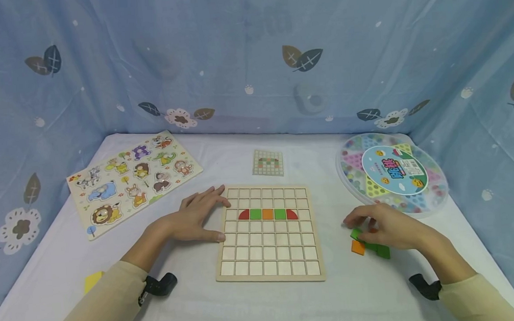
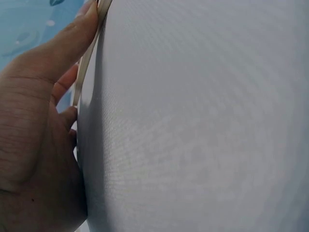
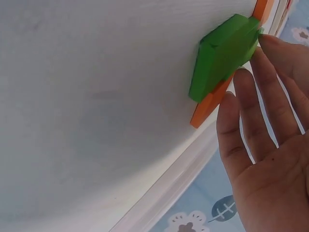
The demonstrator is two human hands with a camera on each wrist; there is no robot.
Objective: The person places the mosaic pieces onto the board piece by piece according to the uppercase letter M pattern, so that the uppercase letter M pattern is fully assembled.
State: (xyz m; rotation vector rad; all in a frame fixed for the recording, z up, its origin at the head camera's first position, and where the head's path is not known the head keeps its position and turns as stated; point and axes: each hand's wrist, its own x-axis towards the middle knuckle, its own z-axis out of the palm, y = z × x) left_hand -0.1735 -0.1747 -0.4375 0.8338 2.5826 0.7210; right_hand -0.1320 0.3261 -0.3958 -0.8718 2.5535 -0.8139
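Observation:
A wooden grid board (image 1: 269, 238) lies in the middle of the table, with a row of red, green and orange tiles (image 1: 267, 214) set in its upper part. My left hand (image 1: 198, 217) rests at the board's left edge, thumb and fingers spread along it; the left wrist view shows the thumb against the thin edge. Over a small pile of green tiles (image 3: 224, 55) and orange tiles (image 1: 357, 247), right of the board, is my right hand (image 1: 391, 226). Its thumb and bent fingertips are right at the green tiles, partly covering the pile in the head view.
A small pattern card (image 1: 268, 163) lies behind the board. At the back left is an animal puzzle board (image 1: 126, 188); a round, clear-rimmed game box (image 1: 394, 171) lies at the back right. A yellow piece (image 1: 93, 281) shows beside the left sleeve. Patterned blue curtains surround the white table.

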